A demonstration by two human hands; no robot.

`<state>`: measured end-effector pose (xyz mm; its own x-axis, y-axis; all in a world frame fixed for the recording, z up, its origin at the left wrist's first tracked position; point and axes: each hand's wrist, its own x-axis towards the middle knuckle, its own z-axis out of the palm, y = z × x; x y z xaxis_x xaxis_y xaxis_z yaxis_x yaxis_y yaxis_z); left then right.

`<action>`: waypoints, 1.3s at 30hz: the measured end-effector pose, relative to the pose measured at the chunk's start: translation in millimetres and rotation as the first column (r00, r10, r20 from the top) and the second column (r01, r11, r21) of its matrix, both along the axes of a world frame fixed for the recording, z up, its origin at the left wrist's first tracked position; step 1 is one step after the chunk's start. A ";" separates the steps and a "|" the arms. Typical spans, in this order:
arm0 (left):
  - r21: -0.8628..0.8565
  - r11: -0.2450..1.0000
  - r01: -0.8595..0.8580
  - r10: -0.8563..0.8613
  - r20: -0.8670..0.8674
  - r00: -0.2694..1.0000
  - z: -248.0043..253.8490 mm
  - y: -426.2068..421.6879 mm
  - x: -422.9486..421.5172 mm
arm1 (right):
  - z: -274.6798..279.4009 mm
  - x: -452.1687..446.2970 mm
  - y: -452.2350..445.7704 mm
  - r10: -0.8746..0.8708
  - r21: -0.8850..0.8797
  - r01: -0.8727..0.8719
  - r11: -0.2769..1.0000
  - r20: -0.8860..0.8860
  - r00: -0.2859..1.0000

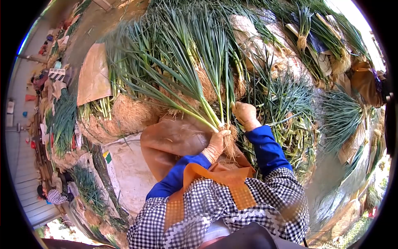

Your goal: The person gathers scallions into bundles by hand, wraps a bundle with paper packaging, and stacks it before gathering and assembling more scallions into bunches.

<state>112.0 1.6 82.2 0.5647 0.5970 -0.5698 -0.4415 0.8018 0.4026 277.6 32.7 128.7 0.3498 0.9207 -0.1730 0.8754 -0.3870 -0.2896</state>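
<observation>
My left hand [216, 145] is closed round the lower stalks of a small bunch of green onions [207, 108], just above the roots. Their long leaves fan up and to the left, and pale stringy roots [230, 143] hang below my fingers. To the right, my right hand [245, 115] has its fingers curled and pressed together beside the stalks. A thin green stalk meets its fingertips; exactly what they pinch is partly hidden. Under the bunch, a brown cover [174, 139] lies over my lap.
Large bundles of green onions with matted roots [130, 112] lie ahead. Stripped yellow-green leaves [294, 139] are heaped at right. Brown sacking [94, 74] and a white sack [132, 170] lie to the left. More onion bundles [342, 120] rest on wet ground at far right. Another person [56, 195] is far left.
</observation>
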 end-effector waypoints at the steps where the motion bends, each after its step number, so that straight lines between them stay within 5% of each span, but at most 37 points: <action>1: -0.014 1.000 0.017 -0.017 -0.010 1.000 2.1 1.2 -2.8 | -0.8 -0.7 -17.2 0.060 0.114 -0.046 0.992 -0.128 0.990; 2: -0.015 1.000 0.024 -0.025 -0.015 1.000 10.6 3.3 -2.8 | -0.3 -1.3 -36.7 0.132 0.236 -0.073 0.969 -0.245 0.961; 4: -0.072 0.997 -0.026 0.026 -0.001 1.000 26.0 7.7 0.7 | 47.9 -1.5 -76.7 -0.191 -0.051 0.255 0.966 -0.803 0.564; 6: -0.117 0.993 0.000 0.008 0.066 0.998 15.6 9.0 -5.0 | 81.6 23.2 -109.9 -0.251 -0.061 0.497 0.865 -0.912 0.326; 8: -0.201 0.979 -0.032 0.069 0.180 0.981 12.4 8.5 -4.7 | 69.7 78.0 -135.0 -0.458 -0.026 0.666 0.745 -0.745 0.484; 9: -0.213 0.976 -0.040 0.086 0.214 0.973 6.0 7.9 -6.4 | 66.2 94.8 -137.5 -0.531 -0.153 0.511 0.846 -0.326 0.782; 10: -0.216 0.976 -0.028 0.078 0.225 0.971 11.2 8.4 -6.2 | 63.8 109.4 -137.0 -0.369 -0.349 0.399 0.848 0.149 0.917; 12: -0.182 0.981 -0.066 0.113 0.259 0.959 13.5 7.2 -4.9 | 50.9 92.0 -104.7 -0.247 -0.304 0.270 0.913 0.115 0.962; 14: -0.195 0.981 -0.021 0.066 0.225 0.972 14.7 7.8 -7.3 | 58.6 38.0 -63.2 -0.149 -0.024 0.149 0.989 -0.305 0.941; 16: -0.136 0.988 -0.070 0.094 0.182 0.979 26.9 6.4 -4.4 | 38.9 8.2 -29.1 -0.188 -0.172 0.093 0.981 -0.691 0.698; 18: -0.115 0.993 0.022 0.012 0.283 0.959 25.6 9.8 -11.1 | 22.2 -1.3 -11.5 -0.097 -0.103 0.033 0.994 -0.721 0.686; 21: -0.234 0.971 -0.041 0.126 0.360 0.924 26.2 6.2 -9.7 | 5.2 -7.2 -6.0 -0.214 -0.186 0.182 0.966 -0.966 0.147; 24: -0.304 0.953 0.014 0.105 0.373 0.922 34.9 11.2 -11.1 | 18.0 -10.6 -25.4 -0.094 -0.150 0.310 0.939 -0.977 -0.189; 26: -0.259 0.962 0.086 -0.026 0.227 0.973 26.6 11.1 -16.9 | 56.8 -15.6 -54.6 -0.090 -0.068 0.347 0.935 -0.995 0.048; 28: -0.213 0.977 0.006 0.031 0.171 0.985 25.5 11.0 -12.8 | 80.2 -23.3 -78.9 -0.093 -0.071 0.272 0.960 -0.993 0.070; 30: -0.170 0.978 0.120 -0.109 0.070 0.992 32.0 14.0 -8.7 | 63.7 -27.3 -93.4 -0.192 -0.103 0.405 0.908 -0.964 0.184; 31: -0.065 0.993 0.100 -0.107 -0.117 0.987 45.3 8.8 -3.8 | 54.5 -27.4 -91.6 -0.220 0.050 0.474 0.879 -0.840 0.496; 32: -0.090 0.982 0.165 -0.161 0.053 0.986 47.1 6.6 -7.5 | 39.7 -17.2 -88.7 -0.114 0.322 0.333 0.886 -0.544 0.831; 33: -0.115 0.973 0.200 -0.200 0.014 0.980 53.1 1.7 -8.9 | 28.1 -15.4 -81.9 -0.065 0.467 0.226 0.855 -0.335 0.940; 34: -0.137 0.964 0.228 -0.234 -0.026 0.972 59.7 -3.3 -11.7 | 18.8 -15.5 -74.5 -0.028 0.580 0.083 0.810 -0.103 0.994; 36: -0.016 0.947 0.321 -0.318 -0.189 0.929 68.8 -13.2 -15.7 | 4.9 -26.6 -61.5 0.047 0.591 -0.049 0.806 0.019 0.999; 39: 0.030 0.978 0.207 -0.193 -0.261 0.946 36.1 -17.3 -15.8 | 0.8 -40.6 -55.7 0.029 0.547 0.082 0.833 -0.191 0.981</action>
<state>96.2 -15.7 118.3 0.5161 0.5218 -0.6792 -0.1512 0.8361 0.5274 237.1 -23.0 129.5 0.3887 0.8725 0.2960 0.7766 -0.1374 -0.6149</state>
